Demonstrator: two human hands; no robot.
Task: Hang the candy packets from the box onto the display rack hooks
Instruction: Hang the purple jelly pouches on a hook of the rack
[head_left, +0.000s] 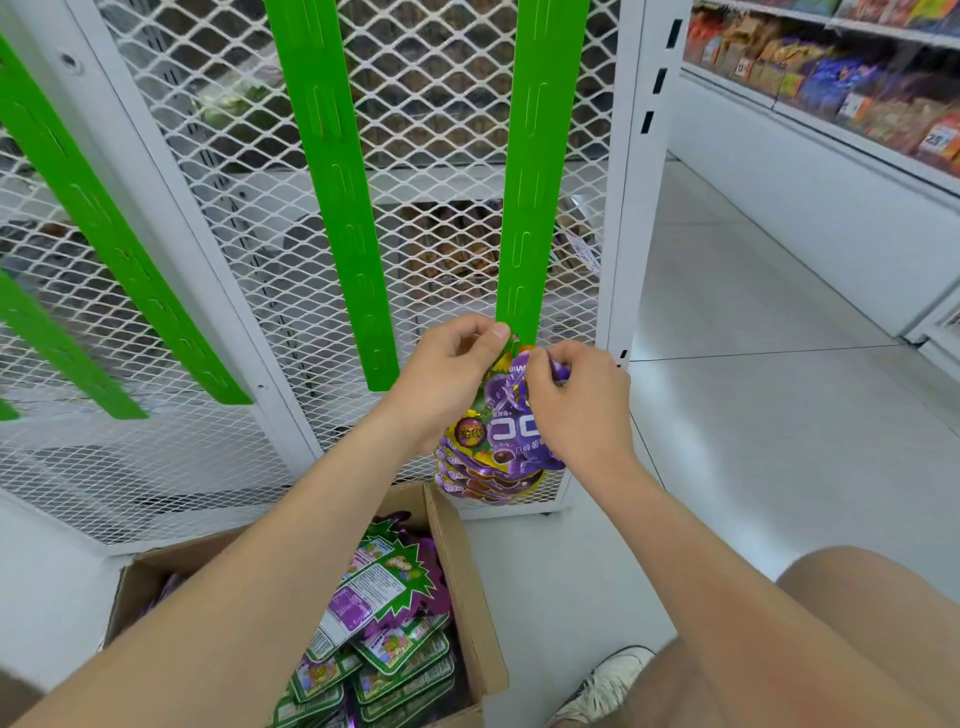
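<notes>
Bare forearms fill the lower frame, reaching forward and up; a bent knee (857, 623) and a light shoe (608, 680) sit at lower right on the pale floor (753, 415).

Cardboard box (462, 561): open, on the floor under the left forearm, just in front of the rack. Loose packets (384, 623) lie in it, purple and green, mostly back side up, stacked flat toward the near end.

Display rack (441, 104): white mesh panels in a white frame. Several green strips hang on it. Middle strip (337, 197) carries nothing.

Green strip (535, 182), the right-most one: both hands meet at its lower end.
- Left hand (447, 374): fingers curled, thumb and forefinger pinch the bottom end of the strip.
- Right hand (576, 405): fingers curled, pinching the top edge of a purple candy packet (506, 395), held front side out against the strip's end, between the two hands.

Whether the packet's hole is on a hook cannot be told; the fingers cover that spot.

Hung packets (488, 475): an overlapping fan of the same purple packets shows directly below the held one, in front of the mesh.

Far right: store shelf (831, 78) with assorted snack bags, blurred.
</notes>
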